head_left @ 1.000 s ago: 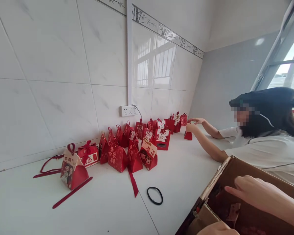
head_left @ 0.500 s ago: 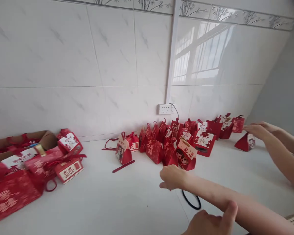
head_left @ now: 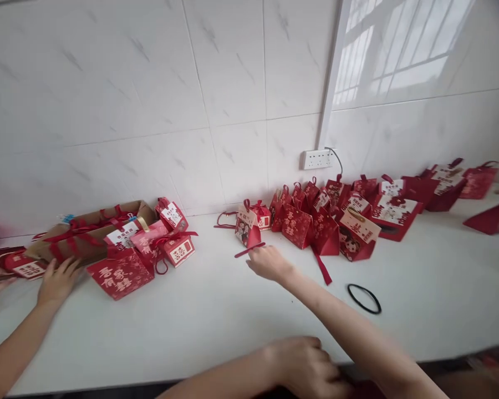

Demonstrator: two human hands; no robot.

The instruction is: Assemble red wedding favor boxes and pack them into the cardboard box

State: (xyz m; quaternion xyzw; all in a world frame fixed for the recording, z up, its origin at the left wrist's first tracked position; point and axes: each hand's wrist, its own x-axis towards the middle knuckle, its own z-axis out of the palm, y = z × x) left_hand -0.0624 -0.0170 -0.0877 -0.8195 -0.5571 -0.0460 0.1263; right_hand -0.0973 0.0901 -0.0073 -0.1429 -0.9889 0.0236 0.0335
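Observation:
My right hand [head_left: 270, 263] reaches across the white counter [head_left: 216, 327], its curled fingers at a flat red strip [head_left: 250, 250]; the fingertips are partly hidden. Just behind stands a small tent-shaped gift box [head_left: 248, 228] with a printed couple. Low at the counter's front edge is my left hand [head_left: 310, 366], blurred, its fingers curled downward; what they hold, if anything, is hidden. To the right of my right hand, several red gift boxes [head_left: 297, 226] with ribbon loops stand in a group, and a loose red ribbon [head_left: 323, 270] hangs in front of them.
On the left, a cardboard carton [head_left: 141, 213] holds red ribbons, with gift boxes [head_left: 122, 274] piled before it. Another person's hand [head_left: 60, 280] touches the carton. A black ring [head_left: 363, 299] lies on the counter. A power socket [head_left: 317, 159] is on the wall.
The view has turned left, bringing the whole carton and another person's hand into view. My right hand has moved left to the red strip. My left hand has turned downward near the counter edge.

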